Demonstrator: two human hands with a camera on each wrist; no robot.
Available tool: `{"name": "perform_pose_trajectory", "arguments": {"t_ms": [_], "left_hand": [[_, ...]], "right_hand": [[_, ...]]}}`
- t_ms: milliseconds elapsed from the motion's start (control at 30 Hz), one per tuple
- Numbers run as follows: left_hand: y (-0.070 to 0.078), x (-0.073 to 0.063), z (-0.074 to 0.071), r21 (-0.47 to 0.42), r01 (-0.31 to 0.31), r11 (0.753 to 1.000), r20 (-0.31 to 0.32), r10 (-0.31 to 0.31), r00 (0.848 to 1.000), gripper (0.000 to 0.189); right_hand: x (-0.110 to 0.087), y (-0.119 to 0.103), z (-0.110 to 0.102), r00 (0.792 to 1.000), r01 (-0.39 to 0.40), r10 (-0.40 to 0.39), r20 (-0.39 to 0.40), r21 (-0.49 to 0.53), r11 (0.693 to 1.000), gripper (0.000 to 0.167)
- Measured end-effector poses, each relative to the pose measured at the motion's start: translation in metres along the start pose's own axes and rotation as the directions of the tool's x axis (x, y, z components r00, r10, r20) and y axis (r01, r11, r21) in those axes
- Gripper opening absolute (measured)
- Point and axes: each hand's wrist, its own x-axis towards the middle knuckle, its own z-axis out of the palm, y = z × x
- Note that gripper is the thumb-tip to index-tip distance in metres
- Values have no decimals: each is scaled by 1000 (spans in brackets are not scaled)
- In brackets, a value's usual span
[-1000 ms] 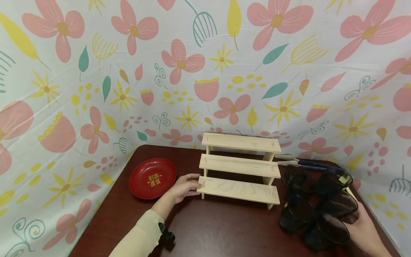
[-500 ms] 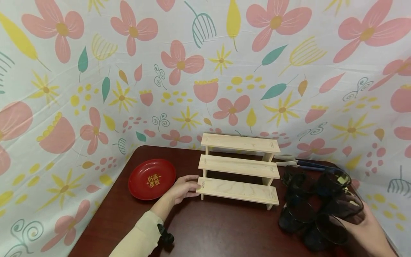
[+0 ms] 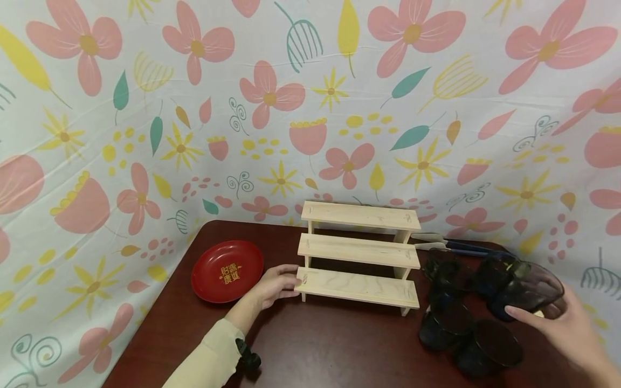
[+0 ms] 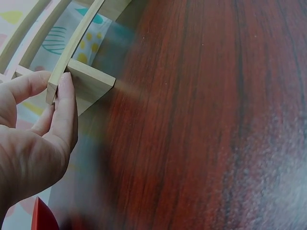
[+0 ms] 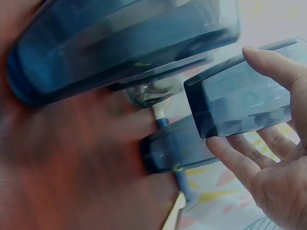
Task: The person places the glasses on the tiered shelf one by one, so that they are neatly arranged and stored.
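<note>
My left hand pinches the left end of the lowest board of a three-tier wooden display shelf. In the left wrist view, thumb and fingers close on that board's end. My right hand grips a dark blue glass tumbler, raised and tilted at the right side of the table. The right wrist view shows the tumbler between the thumb and fingers, its thick base facing left. Several more dark tumblers stand together beside it, right of the shelf.
A red oval plate with gold characters lies at the table's left. Behind the tumblers are blue-handled utensils with pale ends. A small clear glass item shows beyond the tumblers. Flowered cloth hangs behind the table.
My right hand has lifted one tumbler up and to the right, out of the group, and tilted it. The left hand keeps its grip on the shelf.
</note>
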Motion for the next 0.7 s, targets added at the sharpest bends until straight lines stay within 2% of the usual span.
{"name": "perform_pose_trajectory", "arguments": {"t_ms": [67,167,267,433,700], "left_hand": [[0,0,0,-3,-3,1000,1,3,1000,65],[0,-1,0,-9,-6,1000,4,6,1000,65],[0,-1,0,-11,-11,1000,9,11,1000,65],[0,-2,-2,-5,-14,1000,13,14,1000,64],[0,-1,-2,0,-25,1000,17,25,1000,63]], "right_hand": [[5,-6,-3,1000,15,-15,-3,-10,1000,90],[11,-15,-6,1000,-22,23,5,-62,998,97],[20,-27,-8,1000,-13,15,24,-79,997,99],[42,-58,-8,995,66,-62,74,-65,996,97],[71,-103,5,984,106,-93,150,-82,991,88]]}}
